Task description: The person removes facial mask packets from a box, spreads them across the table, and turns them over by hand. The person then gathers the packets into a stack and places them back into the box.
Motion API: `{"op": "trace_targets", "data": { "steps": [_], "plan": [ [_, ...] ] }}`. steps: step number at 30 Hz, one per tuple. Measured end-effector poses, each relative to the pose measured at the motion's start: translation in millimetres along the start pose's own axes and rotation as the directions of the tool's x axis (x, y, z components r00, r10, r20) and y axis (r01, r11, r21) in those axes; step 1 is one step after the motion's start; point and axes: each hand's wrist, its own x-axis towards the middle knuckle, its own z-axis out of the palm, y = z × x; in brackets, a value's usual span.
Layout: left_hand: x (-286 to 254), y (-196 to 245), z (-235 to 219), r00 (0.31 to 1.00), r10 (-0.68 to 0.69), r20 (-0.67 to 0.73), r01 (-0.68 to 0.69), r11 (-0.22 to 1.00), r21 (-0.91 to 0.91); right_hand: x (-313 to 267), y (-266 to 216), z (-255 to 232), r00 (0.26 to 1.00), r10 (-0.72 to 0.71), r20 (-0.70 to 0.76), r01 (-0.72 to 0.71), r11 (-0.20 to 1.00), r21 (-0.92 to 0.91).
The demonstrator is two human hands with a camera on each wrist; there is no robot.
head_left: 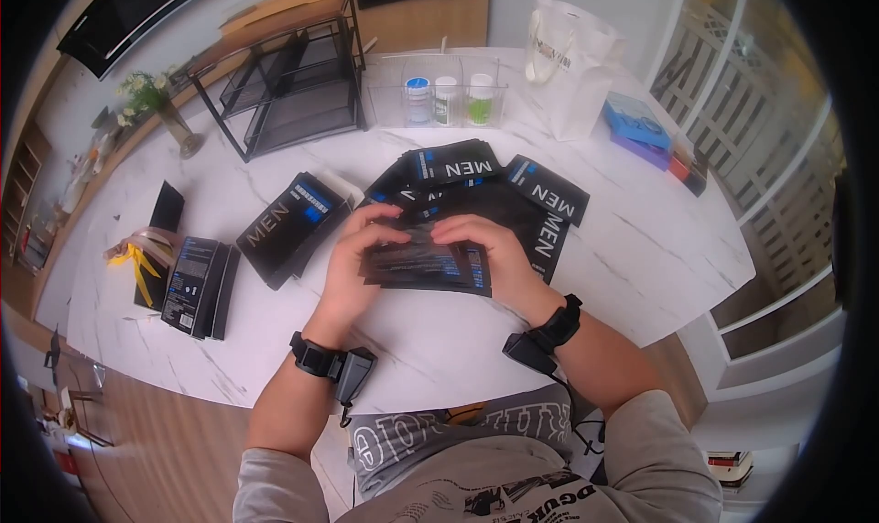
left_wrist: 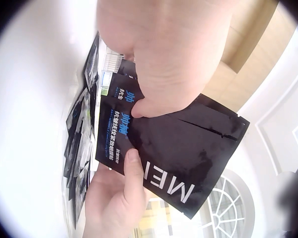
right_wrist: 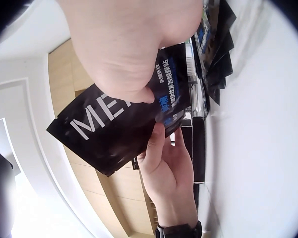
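Observation:
Both hands grip a few overlapping black foil sachets [head_left: 426, 268] between them, above the near part of the table. My left hand [head_left: 348, 262] holds the left end and my right hand [head_left: 513, 262] the right end. In the left wrist view, the thumbs lie on the front sachet [left_wrist: 188, 139], which has white "MEN" lettering and blue and white characters. More sachet edges fan out behind it. The right wrist view shows the same front sachet [right_wrist: 124, 129] tilted, with the fingers behind it mostly hidden. Just beyond the hands lies a loose pile of similar sachets [head_left: 458, 164].
Left of the hands are a black "MEN" box [head_left: 293, 230], upright dark boxes [head_left: 192, 285] and a yellow ribbon [head_left: 145, 271]. At the back stand a black rack [head_left: 302, 102], a clear organizer [head_left: 389, 111] with bottles, a white paper bag [head_left: 568, 74] and a blue box [head_left: 636, 120].

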Motion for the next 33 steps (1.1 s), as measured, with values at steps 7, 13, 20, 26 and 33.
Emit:
{"op": "trace_targets", "data": {
  "steps": [7, 13, 20, 26, 33],
  "plan": [
    [-0.8, 1.2, 0.5, 0.999, -0.030, -0.026, 0.031, 0.999, 0.013, 0.9, -1.6, 1.4, 1.000, 0.001, -0.008, -0.001, 1.000, -0.001],
    [1.7, -1.8, 10.4, 0.959, -0.159, -0.233, 0.161, 0.987, -0.010, -6.0, -4.4, 13.3, 0.883, 0.435, -0.178, -0.411, 0.898, 0.157],
    [0.2, 9.9, 13.8, 0.952, 0.220, -0.213, -0.062, 0.819, 0.571, -5.1, -7.3, 14.8, 0.883, 0.461, -0.094, -0.403, 0.845, 0.352],
    [-2.2, 20.9, 15.6, 0.998, 0.064, -0.011, -0.054, 0.904, 0.423, -5.9, -4.7, 14.3, 0.876, 0.480, -0.043, -0.421, 0.806, 0.417],
    [-5.0, 19.7, 14.6, 0.985, -0.043, 0.166, -0.006, 0.958, 0.285, -8.3, 1.2, 14.3, 0.931, 0.303, 0.202, -0.361, 0.841, 0.402]
  ]
}}
